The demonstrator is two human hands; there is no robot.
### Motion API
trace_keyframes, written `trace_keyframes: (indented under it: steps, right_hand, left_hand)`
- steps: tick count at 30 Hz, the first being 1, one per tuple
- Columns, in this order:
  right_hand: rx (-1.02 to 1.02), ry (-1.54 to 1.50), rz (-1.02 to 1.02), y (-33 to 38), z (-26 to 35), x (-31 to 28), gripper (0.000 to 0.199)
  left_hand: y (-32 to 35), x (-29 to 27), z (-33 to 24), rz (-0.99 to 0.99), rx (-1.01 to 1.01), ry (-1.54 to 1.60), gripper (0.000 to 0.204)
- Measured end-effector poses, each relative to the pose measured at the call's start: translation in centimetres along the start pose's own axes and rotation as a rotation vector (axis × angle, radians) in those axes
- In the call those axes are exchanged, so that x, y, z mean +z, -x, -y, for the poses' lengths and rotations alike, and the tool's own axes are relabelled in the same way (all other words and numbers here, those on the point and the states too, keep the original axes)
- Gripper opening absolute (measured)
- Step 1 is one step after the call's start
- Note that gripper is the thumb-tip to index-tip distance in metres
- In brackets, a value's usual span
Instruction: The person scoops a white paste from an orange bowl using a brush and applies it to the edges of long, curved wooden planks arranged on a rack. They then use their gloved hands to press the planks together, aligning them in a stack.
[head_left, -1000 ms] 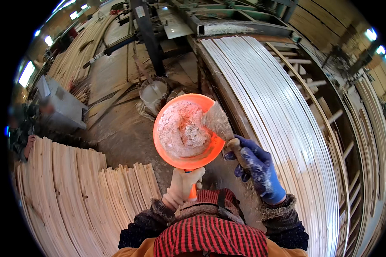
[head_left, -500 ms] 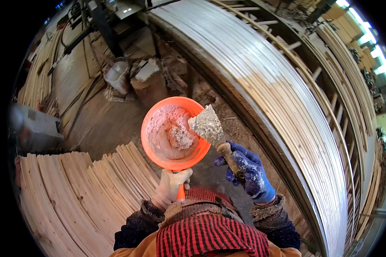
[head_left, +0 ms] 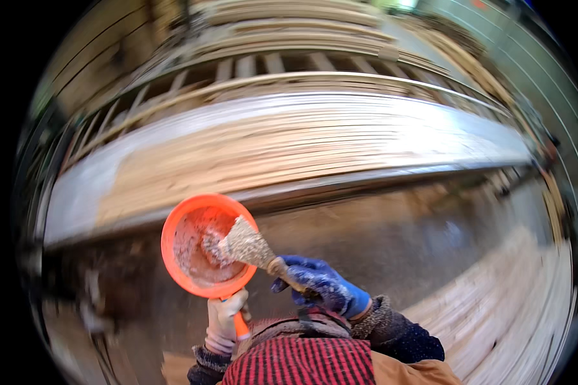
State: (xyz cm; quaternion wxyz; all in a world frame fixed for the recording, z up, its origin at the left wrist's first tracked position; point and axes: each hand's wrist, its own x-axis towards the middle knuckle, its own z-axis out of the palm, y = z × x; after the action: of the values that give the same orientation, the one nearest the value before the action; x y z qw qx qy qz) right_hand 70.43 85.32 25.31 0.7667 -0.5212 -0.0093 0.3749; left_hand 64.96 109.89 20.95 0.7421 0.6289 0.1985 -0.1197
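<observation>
My left hand (head_left: 225, 317), in a pale glove, is closed round the handle of an orange bowl-shaped scoop (head_left: 171, 239). Pinkish-white paste (head_left: 196, 253) coats the inside of the scoop. In a blue glove smeared with white, my right hand (head_left: 324, 284) grips the wooden handle of a putty knife (head_left: 249, 244). The knife's blade is crusted with dried filler, and its tip lies over the scoop's right side, above the paste. I cannot tell whether the tip touches the paste.
Beyond the scoop a long metal-topped table (head_left: 456, 138) stretches across, with light wooden strips (head_left: 257, 151) laid side by side on it. A slatted wooden rack (head_left: 276, 64) stands behind it. More pale boards (head_left: 494, 308) lie at the lower right. The floor (head_left: 366, 250) between is blurred.
My view has swung to the right, so the table now runs across in front of me. Scoop and knife have shifted left in the picture, both still held, the blade staying by the scoop.
</observation>
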Motion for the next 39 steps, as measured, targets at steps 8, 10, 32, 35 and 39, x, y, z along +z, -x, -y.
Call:
trace_keyframes:
  steps: [8,10,32,35,39]
  right_hand:
    - [-0.135,-0.131,-0.148,-3.9,-6.4,2.9,0.057]
    - [-0.192,-0.151,-0.221,-5.9,-11.2,2.8,0.055]
    - [-0.399,-0.484,-1.037,15.4,-1.8,-30.1,0.053]
    - [-0.296,-0.382,-1.004,19.3,4.0,-38.1,0.052]
    - [-0.329,-0.406,-0.872,23.1,9.5,-48.7,0.053]
  left_hand:
    - [-7.0,-5.6,2.7,0.215,-0.206,-0.028,0.013]
    - [-10.8,-7.2,4.3,0.323,-0.204,-0.070,0.015]
    - [-24.3,44.8,7.8,1.076,-0.540,-0.348,0.015]
    - [-24.7,53.0,6.2,1.035,-0.556,-0.291,0.015]
    - [-26.6,63.3,4.9,0.943,-0.474,-0.322,0.014]
